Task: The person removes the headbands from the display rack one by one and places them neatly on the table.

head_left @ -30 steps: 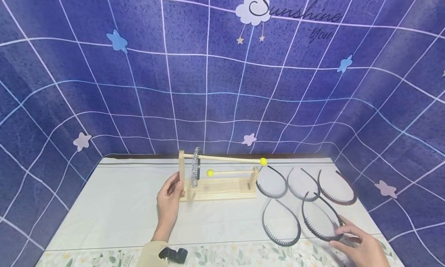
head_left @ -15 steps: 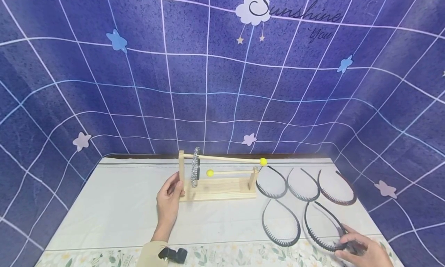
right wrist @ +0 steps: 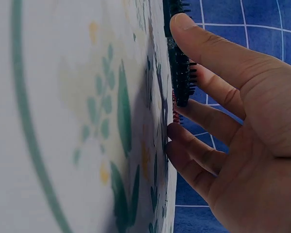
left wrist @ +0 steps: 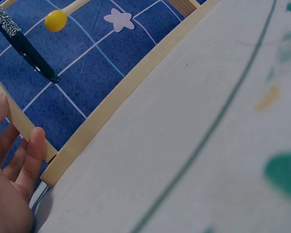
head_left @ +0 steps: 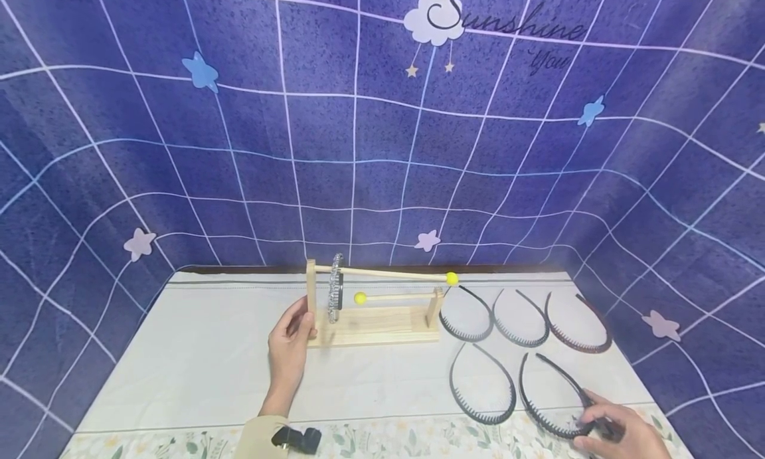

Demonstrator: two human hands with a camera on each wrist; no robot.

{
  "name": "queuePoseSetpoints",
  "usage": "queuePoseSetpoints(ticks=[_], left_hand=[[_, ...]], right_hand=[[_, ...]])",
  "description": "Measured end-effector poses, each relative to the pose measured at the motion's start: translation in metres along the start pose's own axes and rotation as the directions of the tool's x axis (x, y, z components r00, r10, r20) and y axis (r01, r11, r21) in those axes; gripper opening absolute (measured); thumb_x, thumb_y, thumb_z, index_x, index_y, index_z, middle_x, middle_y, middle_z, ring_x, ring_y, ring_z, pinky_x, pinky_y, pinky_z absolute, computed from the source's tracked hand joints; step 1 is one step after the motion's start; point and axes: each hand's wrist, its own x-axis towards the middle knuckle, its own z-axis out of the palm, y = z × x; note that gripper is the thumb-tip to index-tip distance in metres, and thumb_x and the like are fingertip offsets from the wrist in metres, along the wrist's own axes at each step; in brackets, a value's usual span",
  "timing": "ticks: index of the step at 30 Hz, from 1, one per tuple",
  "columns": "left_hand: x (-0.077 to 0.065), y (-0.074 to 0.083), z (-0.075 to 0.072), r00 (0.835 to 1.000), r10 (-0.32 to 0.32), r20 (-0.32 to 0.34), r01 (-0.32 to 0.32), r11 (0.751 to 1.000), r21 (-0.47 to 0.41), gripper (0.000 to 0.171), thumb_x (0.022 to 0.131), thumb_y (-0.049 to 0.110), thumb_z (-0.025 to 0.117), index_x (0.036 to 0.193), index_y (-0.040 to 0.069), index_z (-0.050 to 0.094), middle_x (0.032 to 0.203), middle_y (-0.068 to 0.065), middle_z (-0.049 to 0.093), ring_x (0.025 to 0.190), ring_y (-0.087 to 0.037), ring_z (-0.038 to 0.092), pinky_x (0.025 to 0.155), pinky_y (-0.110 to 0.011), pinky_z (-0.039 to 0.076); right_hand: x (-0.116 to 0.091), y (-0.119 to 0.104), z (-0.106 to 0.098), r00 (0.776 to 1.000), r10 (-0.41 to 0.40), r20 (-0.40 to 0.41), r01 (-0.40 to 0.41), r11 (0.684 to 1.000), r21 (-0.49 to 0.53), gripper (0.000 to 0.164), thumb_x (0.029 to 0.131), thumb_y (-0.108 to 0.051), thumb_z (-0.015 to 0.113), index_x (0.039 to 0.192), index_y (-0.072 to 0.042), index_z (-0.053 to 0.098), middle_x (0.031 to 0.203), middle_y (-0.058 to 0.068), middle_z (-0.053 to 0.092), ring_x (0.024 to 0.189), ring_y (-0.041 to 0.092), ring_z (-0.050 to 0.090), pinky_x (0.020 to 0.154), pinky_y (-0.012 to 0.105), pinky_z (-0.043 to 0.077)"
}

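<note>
My left hand (head_left: 288,349) holds the left post (head_left: 311,299) of a wooden stand (head_left: 376,326); in the left wrist view the fingers wrap that post (left wrist: 19,114). A silvery, glittery headband (head_left: 335,299) hangs near the post on the stand's upper rod (head_left: 388,273), which ends in a yellow ball (head_left: 451,279). At the lower right my right hand (head_left: 624,432) pinches a black toothed headband (head_left: 548,426) by its right side. Seen from the right wrist, the thumb presses the toothed band (right wrist: 184,80) against the fingers, close to the cloth.
Another dark headband (head_left: 501,419) lies left of the held one. Behind them lie 3 more: a black headband (head_left: 469,336), a grey-black headband (head_left: 526,343) and a brownish headband (head_left: 588,348). A lower rod (head_left: 400,296) points left from the stand's short post. A patterned curtain (head_left: 382,147) surrounds the table.
My right hand has brought the black headband nearer the table's front edge, down onto or close to the cloth. The left hand and the stand stay put.
</note>
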Motion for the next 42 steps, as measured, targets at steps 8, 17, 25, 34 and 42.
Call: queuePoseSetpoints(ticks=[8, 17, 25, 34, 42], left_hand=[[0.000, -0.001, -0.001, 1.000, 0.000, 0.014, 0.000, 1.000, -0.012, 0.045, 0.114, 0.018, 0.068, 0.155, 0.002, 0.061, 0.149, -0.018, 0.064, 0.123, 0.003, 0.064, 0.098, -0.015, 0.064], [0.000, -0.001, -0.002, 1.000, -0.007, 0.009, 0.007, 1.000, -0.026, 0.044, 0.113, 0.017, 0.068, 0.154, 0.001, 0.062, 0.146, -0.018, 0.065, 0.121, 0.000, 0.066, 0.097, -0.016, 0.065], [0.000, -0.002, -0.001, 1.000, -0.014, 0.009, 0.015, 0.999, -0.036, 0.044, 0.113, 0.016, 0.069, 0.153, 0.002, 0.063, 0.144, -0.017, 0.066, 0.118, -0.004, 0.068, 0.094, -0.017, 0.067], [0.001, -0.005, -0.001, 1.000, 0.003, 0.022, -0.002, 0.999, -0.036, 0.044, 0.113, 0.019, 0.069, 0.153, 0.004, 0.063, 0.144, -0.015, 0.066, 0.121, -0.004, 0.067, 0.096, -0.018, 0.066], [0.001, -0.005, -0.001, 1.000, -0.009, 0.017, 0.010, 1.000, -0.027, 0.043, 0.113, 0.018, 0.069, 0.153, 0.003, 0.063, 0.145, -0.016, 0.065, 0.121, -0.003, 0.066, 0.096, -0.017, 0.066]], right_hand=[[0.004, 0.005, 0.003, 0.993, -0.115, -0.036, 0.111, 0.989, -0.094, 0.050, 0.061, -0.011, 0.107, 0.092, -0.032, 0.075, 0.137, -0.015, 0.072, 0.119, -0.017, 0.053, 0.091, -0.008, 0.044], [0.009, 0.003, 0.002, 0.990, -0.142, -0.004, 0.138, 0.969, -0.204, 0.049, 0.064, -0.017, 0.108, 0.101, -0.031, 0.079, 0.123, 0.035, 0.074, 0.113, -0.007, 0.061, 0.079, 0.018, 0.067], [0.005, -0.003, 0.004, 0.996, -0.035, -0.076, 0.025, 0.992, -0.121, 0.037, 0.076, -0.005, 0.101, 0.102, -0.019, 0.078, 0.126, 0.037, 0.070, 0.116, -0.026, 0.040, 0.084, -0.005, 0.051], [0.011, -0.024, -0.001, 0.949, -0.118, -0.293, 0.071, 0.984, -0.165, 0.030, 0.081, 0.002, 0.092, 0.091, -0.019, 0.074, 0.122, -0.006, 0.074, 0.124, -0.015, 0.048, 0.122, 0.016, 0.042], [0.017, -0.048, -0.002, 0.912, -0.101, -0.397, 0.050, 0.989, -0.137, 0.032, 0.078, 0.009, 0.092, 0.092, -0.016, 0.077, 0.116, -0.039, 0.060, 0.112, -0.026, 0.047, 0.084, -0.007, 0.042]])
